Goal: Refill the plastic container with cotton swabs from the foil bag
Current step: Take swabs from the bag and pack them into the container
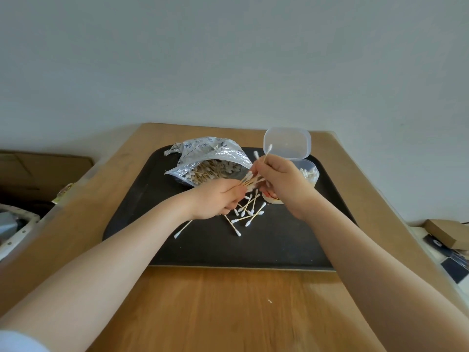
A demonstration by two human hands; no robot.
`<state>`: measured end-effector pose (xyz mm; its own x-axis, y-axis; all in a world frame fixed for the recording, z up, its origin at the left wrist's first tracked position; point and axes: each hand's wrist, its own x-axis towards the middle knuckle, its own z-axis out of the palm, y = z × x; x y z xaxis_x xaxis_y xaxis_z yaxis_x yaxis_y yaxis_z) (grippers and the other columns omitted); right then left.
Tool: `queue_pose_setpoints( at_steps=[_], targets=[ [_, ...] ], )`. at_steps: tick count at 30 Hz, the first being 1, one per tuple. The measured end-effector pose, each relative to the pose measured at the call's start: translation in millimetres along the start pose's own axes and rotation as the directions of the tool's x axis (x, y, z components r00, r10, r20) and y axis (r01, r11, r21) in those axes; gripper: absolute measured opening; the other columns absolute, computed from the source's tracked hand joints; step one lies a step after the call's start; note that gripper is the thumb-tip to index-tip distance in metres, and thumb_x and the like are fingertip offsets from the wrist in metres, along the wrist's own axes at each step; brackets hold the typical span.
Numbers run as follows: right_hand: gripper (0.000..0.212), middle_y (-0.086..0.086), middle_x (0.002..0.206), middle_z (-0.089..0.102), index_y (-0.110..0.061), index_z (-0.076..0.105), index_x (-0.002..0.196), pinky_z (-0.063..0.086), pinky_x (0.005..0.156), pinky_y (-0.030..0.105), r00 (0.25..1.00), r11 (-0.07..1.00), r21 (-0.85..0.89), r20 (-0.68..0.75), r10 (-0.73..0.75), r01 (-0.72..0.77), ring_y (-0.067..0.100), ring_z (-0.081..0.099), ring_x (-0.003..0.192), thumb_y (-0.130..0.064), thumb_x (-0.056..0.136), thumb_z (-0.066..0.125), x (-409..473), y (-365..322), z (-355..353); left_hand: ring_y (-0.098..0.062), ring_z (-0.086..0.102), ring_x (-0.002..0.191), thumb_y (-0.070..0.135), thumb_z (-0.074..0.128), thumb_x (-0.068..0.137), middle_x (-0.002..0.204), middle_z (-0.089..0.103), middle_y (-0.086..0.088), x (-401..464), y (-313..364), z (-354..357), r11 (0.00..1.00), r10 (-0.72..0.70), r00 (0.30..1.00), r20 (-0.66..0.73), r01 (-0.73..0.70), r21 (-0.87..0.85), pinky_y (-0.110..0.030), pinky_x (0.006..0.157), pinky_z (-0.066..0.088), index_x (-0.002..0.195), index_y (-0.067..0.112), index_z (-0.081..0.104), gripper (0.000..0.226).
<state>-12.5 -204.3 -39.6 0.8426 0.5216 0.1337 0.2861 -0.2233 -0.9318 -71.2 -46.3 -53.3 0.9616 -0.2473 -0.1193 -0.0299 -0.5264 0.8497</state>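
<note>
Together, left hand (218, 199) and right hand (281, 179) grip cotton swabs (250, 180).

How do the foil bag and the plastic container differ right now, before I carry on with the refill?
The foil bag is crinkled silver and lies on its side at the tray's back left; the plastic container is clear and rigid at the back right, its hinged lid raised. The bag's open mouth shows a dense mass of swabs; the container shows fewer, and the right hand partly hides it. Both are open, hold swabs, and sit on the tray.
</note>
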Motion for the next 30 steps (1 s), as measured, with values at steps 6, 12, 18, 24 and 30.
queue_pose_setpoints(
  at_steps=[6, 12, 18, 24, 30],
  targets=[
    [0.023, 0.008, 0.081, 0.062, -0.013, 0.069, 0.082, 0.044, 0.086, 0.034, 0.946, 0.855, 0.499, -0.188, 0.263, -0.139, 0.023, 0.052, 0.080, -0.018, 0.095, 0.050, 1, 1, 2, -0.009, 0.034, 0.050, 0.025, 0.031, 0.101, 0.058, 0.035, 0.003, 0, -8, 7, 0.995, 0.040, 0.985, -0.167, -0.055, -0.087, -0.017, 0.047, 0.032, 0.075, 0.012, 0.041, 0.031],
    [0.012, 0.001, 0.073, 0.066, -0.013, 0.067, 0.086, 0.042, 0.055, 0.017, 0.957, 0.905, 0.413, -0.212, 0.200, -0.098, 0.005, 0.052, 0.054, -0.005, 0.088, 0.059, -4, 6, 9, -0.012, 0.066, 0.081, 0.029, 0.030, 0.100, 0.084, 0.065, 0.001, 8, -8, 10, 0.998, 0.045, 0.910, -0.413, -0.054, -0.011, -0.030, 0.082, 0.054, 0.087, 0.019, 0.056, 0.030],
    [0.012, 0.010, 0.074, 0.064, -0.005, 0.058, 0.073, 0.054, 0.077, 0.044, 0.968, 0.994, 0.093, -0.249, -0.034, 0.059, 0.027, 0.063, 0.069, -0.008, 0.080, 0.068, -1, 8, 23, -0.016, 0.059, 0.062, 0.030, 0.031, 0.101, 0.074, 0.063, -0.005, 9, 3, 23, 0.983, 0.018, 0.903, -0.430, -0.094, -0.155, -0.025, 0.054, 0.052, 0.100, 0.012, 0.057, 0.031],
    [0.037, 0.002, 0.085, 0.061, -0.021, 0.048, 0.115, 0.049, 0.067, 0.023, 0.975, 0.995, 0.068, -0.212, -0.060, 0.076, 0.014, 0.059, 0.074, -0.010, 0.084, 0.065, 0, 12, 16, -0.007, 0.032, 0.050, 0.028, 0.031, 0.101, 0.059, 0.036, 0.006, 2, 4, 28, 0.970, 0.005, 0.948, -0.320, -0.083, -0.230, -0.017, 0.046, 0.030, 0.085, 0.017, 0.049, 0.027],
    [0.031, 0.010, 0.089, 0.069, -0.006, 0.065, 0.094, 0.053, 0.085, 0.034, 0.995, 0.919, 0.381, -0.045, -0.093, 0.103, 0.019, 0.066, 0.085, -0.019, 0.099, 0.038, 0, -6, 16, -0.008, 0.027, 0.048, 0.022, 0.037, 0.100, 0.058, 0.032, 0.004, -4, 9, 29, 0.977, 0.010, 0.993, -0.121, -0.035, -0.213, -0.021, 0.046, 0.024, 0.079, 0.014, 0.041, 0.023]
  ],
)
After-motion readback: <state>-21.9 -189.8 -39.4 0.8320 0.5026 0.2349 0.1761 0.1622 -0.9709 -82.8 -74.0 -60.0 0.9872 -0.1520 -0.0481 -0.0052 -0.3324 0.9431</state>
